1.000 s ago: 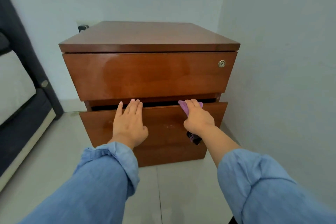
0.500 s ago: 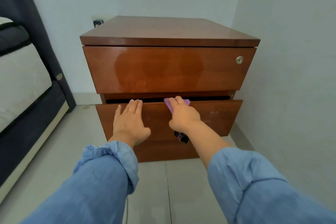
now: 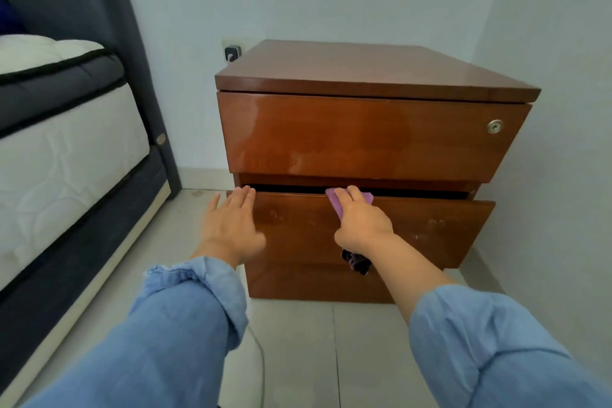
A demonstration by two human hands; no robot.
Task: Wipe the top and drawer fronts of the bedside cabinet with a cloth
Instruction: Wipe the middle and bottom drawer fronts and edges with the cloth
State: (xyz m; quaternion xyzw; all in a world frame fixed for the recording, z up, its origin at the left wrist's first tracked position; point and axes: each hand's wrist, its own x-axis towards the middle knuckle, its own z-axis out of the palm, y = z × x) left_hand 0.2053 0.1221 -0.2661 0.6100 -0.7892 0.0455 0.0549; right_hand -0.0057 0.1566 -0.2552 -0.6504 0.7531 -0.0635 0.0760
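Purple cloth [image 3: 351, 205] sits under your right hand [image 3: 362, 225], pressed on the top edge of the lower drawer front [image 3: 430, 228] of the bedside cabinet [image 3: 374, 139]. There is only the head view, so all of this comes from it.

Your right fingers curl over the cloth and hold it against the wood. A dark bit of the cloth hangs out below your wrist. Your left hand [image 3: 231, 225] lies flat with straight fingers on the left end of the same drawer front. It holds nothing.

The drawer front is long from side to side. Most of the wood that looks unwiped lies to the right of the cloth, toward the wall. A shorter bit lies between your two hands. I think the next wipe should slide along that long way, and your right hand is the one to do it.

The lower drawer sticks out a little, with a dark gap above it. Its wood has small pale marks. The upper drawer front [image 3: 364, 136] is shiny, with a round lock [image 3: 494, 126] at its right end. The top [image 3: 371, 66] of the cabinet is smooth and brown.
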